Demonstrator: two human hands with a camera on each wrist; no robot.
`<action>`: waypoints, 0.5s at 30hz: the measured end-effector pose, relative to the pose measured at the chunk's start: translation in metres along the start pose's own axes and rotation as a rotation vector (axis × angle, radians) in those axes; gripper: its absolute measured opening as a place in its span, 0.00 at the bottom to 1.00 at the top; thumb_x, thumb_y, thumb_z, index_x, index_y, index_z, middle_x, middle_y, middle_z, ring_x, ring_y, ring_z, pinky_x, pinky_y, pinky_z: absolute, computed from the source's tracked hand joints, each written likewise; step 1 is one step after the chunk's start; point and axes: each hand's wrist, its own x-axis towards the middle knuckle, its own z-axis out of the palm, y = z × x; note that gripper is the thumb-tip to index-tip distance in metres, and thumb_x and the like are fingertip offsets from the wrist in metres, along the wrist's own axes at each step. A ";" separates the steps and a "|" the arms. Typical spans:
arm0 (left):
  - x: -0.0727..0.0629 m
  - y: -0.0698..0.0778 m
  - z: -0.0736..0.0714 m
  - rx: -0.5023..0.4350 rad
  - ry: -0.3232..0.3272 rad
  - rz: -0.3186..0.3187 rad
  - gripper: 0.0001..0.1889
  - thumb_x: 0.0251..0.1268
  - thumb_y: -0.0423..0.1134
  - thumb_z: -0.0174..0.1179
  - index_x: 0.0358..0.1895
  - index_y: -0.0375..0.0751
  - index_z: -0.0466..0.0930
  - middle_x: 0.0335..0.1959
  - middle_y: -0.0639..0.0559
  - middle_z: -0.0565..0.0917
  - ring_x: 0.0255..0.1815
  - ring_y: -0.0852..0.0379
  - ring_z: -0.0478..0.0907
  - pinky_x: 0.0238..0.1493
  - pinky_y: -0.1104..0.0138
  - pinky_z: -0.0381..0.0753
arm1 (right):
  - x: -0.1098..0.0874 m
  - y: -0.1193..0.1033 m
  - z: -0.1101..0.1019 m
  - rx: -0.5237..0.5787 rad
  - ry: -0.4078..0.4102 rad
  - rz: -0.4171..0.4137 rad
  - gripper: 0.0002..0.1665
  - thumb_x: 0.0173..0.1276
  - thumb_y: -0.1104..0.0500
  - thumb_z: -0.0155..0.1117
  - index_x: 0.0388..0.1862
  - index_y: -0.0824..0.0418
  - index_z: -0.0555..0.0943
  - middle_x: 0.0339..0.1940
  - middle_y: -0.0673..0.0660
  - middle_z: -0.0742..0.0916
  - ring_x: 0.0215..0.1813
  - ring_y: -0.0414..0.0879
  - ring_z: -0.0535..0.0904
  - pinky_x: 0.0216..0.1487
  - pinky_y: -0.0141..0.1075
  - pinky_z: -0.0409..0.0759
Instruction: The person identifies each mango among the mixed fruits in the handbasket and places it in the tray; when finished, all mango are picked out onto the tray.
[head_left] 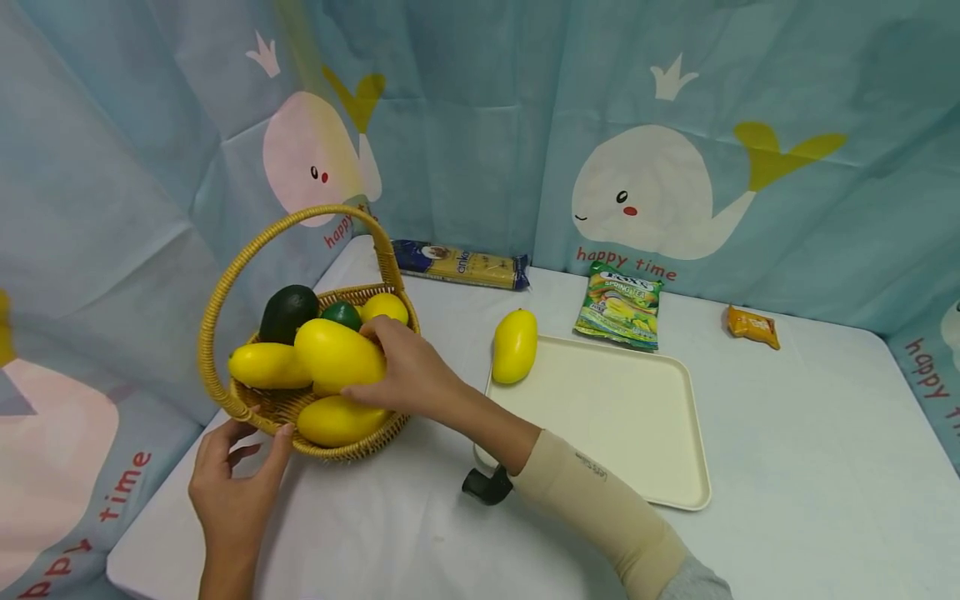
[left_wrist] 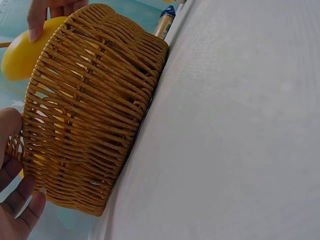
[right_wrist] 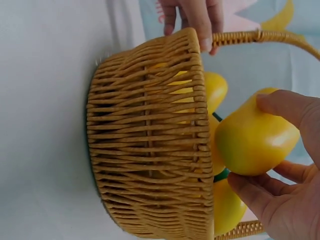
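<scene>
A wicker basket [head_left: 356, 451] with a tall arched handle stands at the left of the table. My right hand [head_left: 416, 367] grips a yellow mango [right_wrist: 257, 135] at the basket's mouth, thumb on one side and fingers on the other. On the near side, my left hand [head_left: 232, 487] holds the rim by the foot of the handle, its thumb and fingertips on the wicker. Around the held mango lie another mango [head_left: 341, 421], a long yellow fruit [head_left: 268, 367], a dark green avocado [head_left: 288, 312], a smaller green fruit [head_left: 342, 314] and a round yellow fruit [head_left: 386, 308].
A cream tray [head_left: 600, 417] lies right of the basket, with a yellow mango [head_left: 515, 346] at its far left corner. Behind are a pasta packet [head_left: 461, 265] and a green candy bag [head_left: 619, 307]. A small orange packet [head_left: 752, 327] lies far right. Something black [head_left: 487, 486] shows beside my right forearm.
</scene>
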 end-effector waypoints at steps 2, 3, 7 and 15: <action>0.000 -0.001 0.000 -0.007 0.001 0.000 0.24 0.52 0.29 0.75 0.54 0.28 0.80 0.46 0.72 0.74 0.50 0.70 0.73 0.45 0.82 0.72 | -0.001 0.003 0.000 0.016 0.013 0.004 0.40 0.58 0.47 0.78 0.64 0.59 0.71 0.53 0.49 0.79 0.48 0.38 0.73 0.48 0.25 0.75; 0.000 -0.001 0.000 -0.008 0.002 0.001 0.24 0.52 0.29 0.75 0.54 0.28 0.80 0.46 0.72 0.74 0.50 0.70 0.73 0.45 0.82 0.72 | -0.002 0.004 -0.001 0.022 0.018 0.010 0.41 0.58 0.47 0.78 0.64 0.59 0.71 0.53 0.50 0.79 0.48 0.38 0.73 0.49 0.25 0.76; -0.001 -0.001 0.000 -0.009 0.003 -0.004 0.24 0.52 0.29 0.75 0.54 0.28 0.80 0.46 0.73 0.73 0.50 0.70 0.73 0.45 0.82 0.72 | -0.006 0.008 -0.004 0.053 0.023 0.036 0.44 0.59 0.46 0.77 0.69 0.59 0.68 0.57 0.52 0.78 0.51 0.40 0.74 0.51 0.29 0.77; -0.002 0.001 0.000 -0.003 0.013 -0.016 0.24 0.53 0.30 0.75 0.54 0.28 0.80 0.46 0.72 0.74 0.50 0.70 0.73 0.45 0.82 0.72 | -0.018 0.018 -0.014 0.132 0.058 0.055 0.45 0.61 0.48 0.75 0.72 0.58 0.65 0.61 0.52 0.77 0.54 0.40 0.74 0.55 0.33 0.79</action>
